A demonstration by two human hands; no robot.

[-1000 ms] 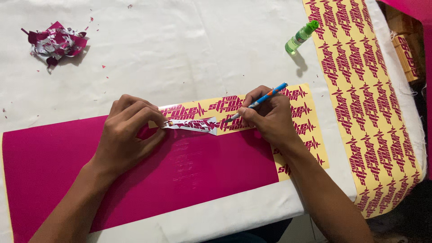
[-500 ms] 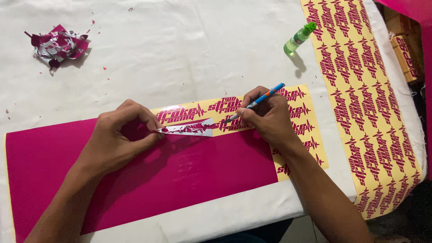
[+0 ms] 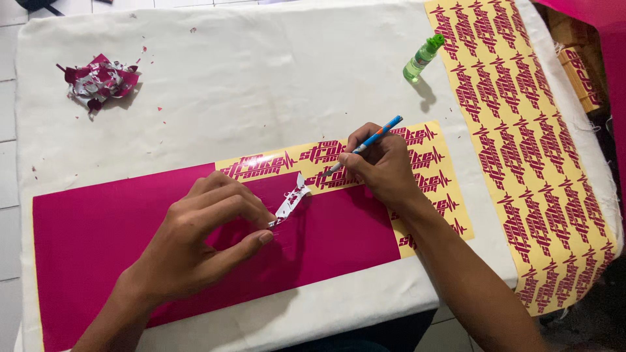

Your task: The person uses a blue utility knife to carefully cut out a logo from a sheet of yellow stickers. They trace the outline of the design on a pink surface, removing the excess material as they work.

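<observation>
Left hand pinching glossy peeled vinyl scrap | right hand gripping slim blue craft knife

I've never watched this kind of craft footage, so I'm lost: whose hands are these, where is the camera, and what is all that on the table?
The one picture comes from a camera worn on a person's head, looking down at that person's own two bare hands; there is no machine. The table is covered with a white cloth. On it lies a long magenta vinyl sheet, partly stripped to show magenta lettering on pale yellow backing. The left hand pinches a small peeled scrap of vinyl between its fingers. The right hand holds a thin blue and orange pen-like tool, tip down on the sheet. Further off are a crumpled pile of magenta scraps, a small green bottle and a second yellow strip of lettering.
</observation>
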